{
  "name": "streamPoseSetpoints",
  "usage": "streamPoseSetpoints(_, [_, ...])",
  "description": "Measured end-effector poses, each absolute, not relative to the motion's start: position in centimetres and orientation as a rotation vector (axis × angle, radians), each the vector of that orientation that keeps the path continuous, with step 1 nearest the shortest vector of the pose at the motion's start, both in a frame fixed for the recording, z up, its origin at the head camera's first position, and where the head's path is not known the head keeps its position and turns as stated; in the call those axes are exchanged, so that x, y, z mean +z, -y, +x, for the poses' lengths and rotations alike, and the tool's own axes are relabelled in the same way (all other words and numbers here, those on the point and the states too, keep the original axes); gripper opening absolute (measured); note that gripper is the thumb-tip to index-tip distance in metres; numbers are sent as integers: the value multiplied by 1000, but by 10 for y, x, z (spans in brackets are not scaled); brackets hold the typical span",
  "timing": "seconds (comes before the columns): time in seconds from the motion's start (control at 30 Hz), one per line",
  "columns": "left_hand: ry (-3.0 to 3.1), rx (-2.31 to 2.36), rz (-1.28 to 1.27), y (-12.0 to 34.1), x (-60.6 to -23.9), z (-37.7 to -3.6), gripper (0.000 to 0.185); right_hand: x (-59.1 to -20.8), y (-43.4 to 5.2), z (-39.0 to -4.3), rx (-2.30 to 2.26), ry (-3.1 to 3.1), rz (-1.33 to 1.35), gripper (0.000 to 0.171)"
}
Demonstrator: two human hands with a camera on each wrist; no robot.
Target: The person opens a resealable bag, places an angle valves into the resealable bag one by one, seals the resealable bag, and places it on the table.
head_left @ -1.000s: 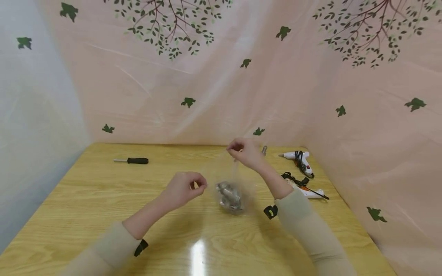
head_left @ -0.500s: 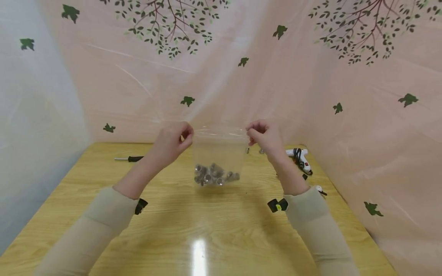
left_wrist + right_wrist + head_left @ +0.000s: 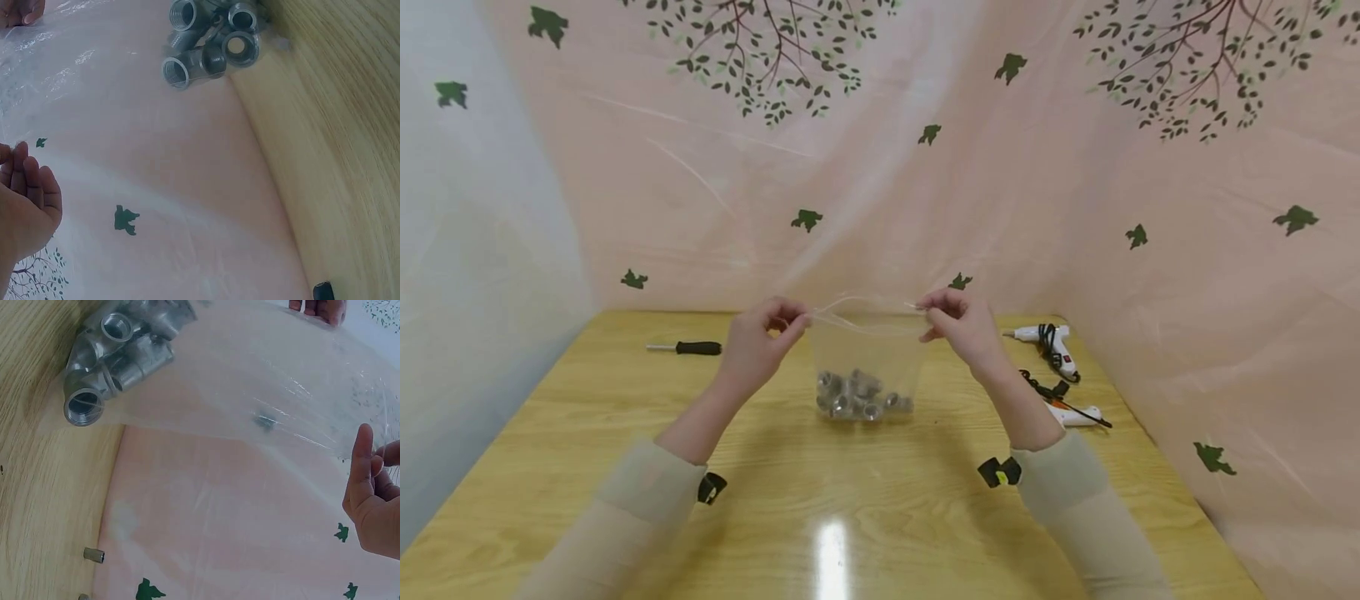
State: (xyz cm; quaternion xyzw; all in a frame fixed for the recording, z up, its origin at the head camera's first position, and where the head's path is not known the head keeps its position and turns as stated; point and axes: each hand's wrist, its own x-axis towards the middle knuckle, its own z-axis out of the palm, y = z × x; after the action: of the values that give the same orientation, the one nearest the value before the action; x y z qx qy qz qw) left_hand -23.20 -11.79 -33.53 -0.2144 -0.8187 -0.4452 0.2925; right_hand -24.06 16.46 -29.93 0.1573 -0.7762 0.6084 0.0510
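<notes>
A clear plastic bag (image 3: 868, 352) hangs between the two hands, its mouth bowed slightly apart at the top. In its bottom lie several grey metal pipe fittings (image 3: 853, 396), whose threaded openings show closely in the left wrist view as fittings (image 3: 212, 44). My left hand (image 3: 760, 337) pinches the bag's upper left corner between thumb and fingers. At the upper right corner, my right hand (image 3: 966, 329) pinches the film the same way. The bag's bottom is close to the tabletop; whether it touches, I cannot tell.
On the wooden table (image 3: 625, 433) a black-handled screwdriver (image 3: 698, 348) lies left. A white glue gun (image 3: 1056, 346) with wrapped cord is at the right, near another white tool (image 3: 1075, 415) with black cord. The right wrist view shows a small metal cylinder (image 3: 94, 555) near the far edge.
The bag was bunched with the right hand higher; then both hands raised it and stretched it flat. Now the hands are a little lower and its mouth gapes slightly.
</notes>
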Motion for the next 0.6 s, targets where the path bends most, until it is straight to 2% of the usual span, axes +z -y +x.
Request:
streamPoseSetpoints(0.27, [2179,-1171,-609,117,-339,-223,8,-301,-159,-232,1308,2420,633,22])
streamPoseSetpoints(0.6, [2029,-1046,-802,106,-332,-222,5,-278,-107,-224,633,2244,1108,32])
